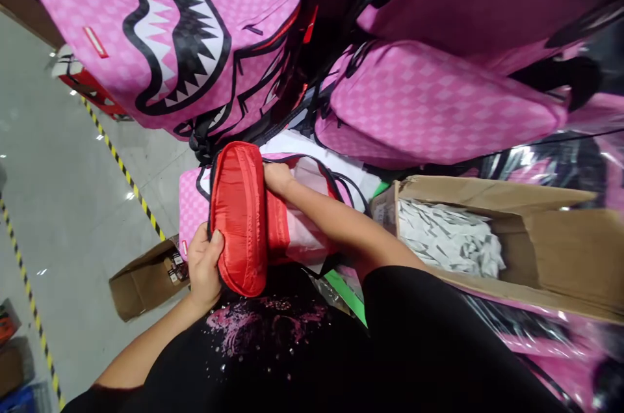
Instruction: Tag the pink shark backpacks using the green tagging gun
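Note:
A pink checkered backpack (194, 198) lies in front of me with its front part folded open, showing a red lining (238, 218) with a zipper seam. My left hand (205, 266) grips the lower left edge of this part, thumb over the red lining and fingers behind it. My right hand (279, 179) reaches in beside the upper right edge of the lining; its fingers are mostly hidden there. Under my right forearm are more red lining and a whitish translucent sheet (309, 237).
A large pink backpack with a shark-mouth print (195, 29) stands at upper left. More pink bags (439, 101) are at the right. An open carton (487, 188) holds white packets (448, 237). A smaller carton (141, 283) and striped floor tape (121, 169) lie at left.

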